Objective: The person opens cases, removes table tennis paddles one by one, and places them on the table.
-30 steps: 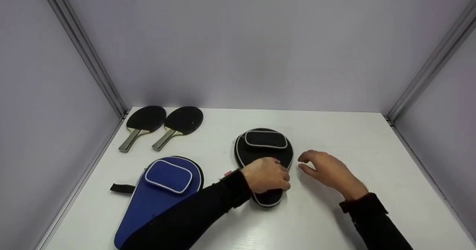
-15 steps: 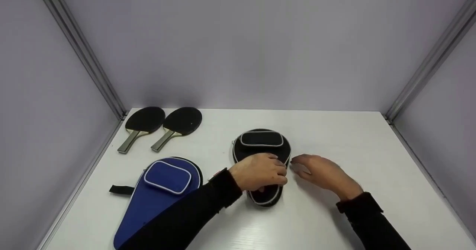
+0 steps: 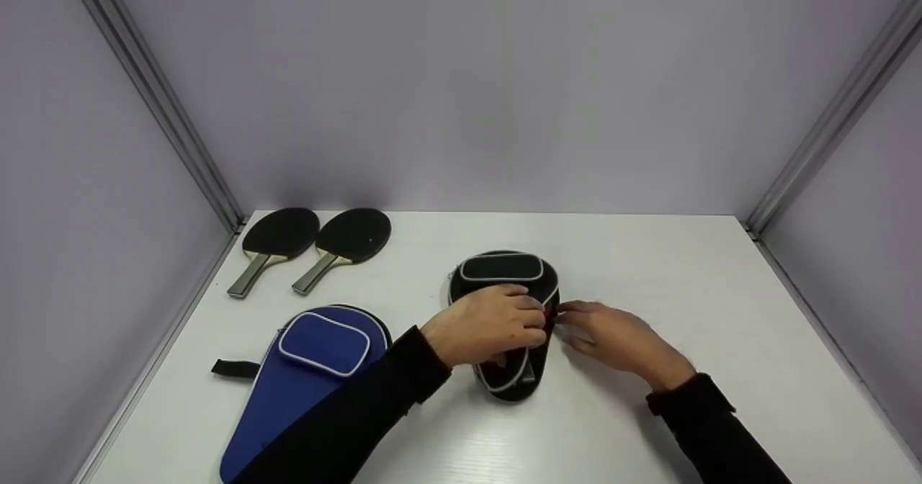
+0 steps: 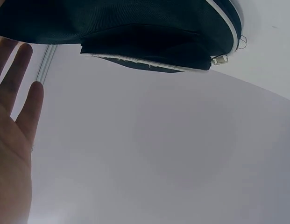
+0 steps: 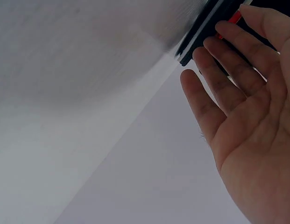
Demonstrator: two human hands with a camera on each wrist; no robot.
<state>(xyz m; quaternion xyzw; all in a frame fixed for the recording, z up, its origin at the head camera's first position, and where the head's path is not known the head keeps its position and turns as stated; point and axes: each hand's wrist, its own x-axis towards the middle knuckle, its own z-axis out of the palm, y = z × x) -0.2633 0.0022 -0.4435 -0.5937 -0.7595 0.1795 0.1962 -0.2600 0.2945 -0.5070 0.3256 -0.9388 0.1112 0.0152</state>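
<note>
A black table tennis racket case (image 3: 504, 379) with white piping lies mid-table in the head view. Its front cover stands raised along the right side, and a sliver of red (image 5: 233, 19) shows inside in the right wrist view. My left hand (image 3: 486, 325) lies across the case and pinches the cover's edge, though its fingertips are partly hidden. My right hand (image 3: 616, 336) is at the opened right edge, its fingers lightly bent and fingertips right at the gap. A zipper pull (image 4: 219, 59) hangs at the case's rim in the left wrist view.
A blue racket case (image 3: 310, 390) with a black strap (image 3: 236, 369) lies at the left, partly under my left sleeve. Two black table tennis rackets (image 3: 282, 230) lie at the back left corner. Grey walls (image 3: 504, 88) close in the white table (image 3: 648, 253).
My left hand has shifted left and lifted the black case's cover, so its right side gapes and red shows. My right hand has moved left to the case's edge.
</note>
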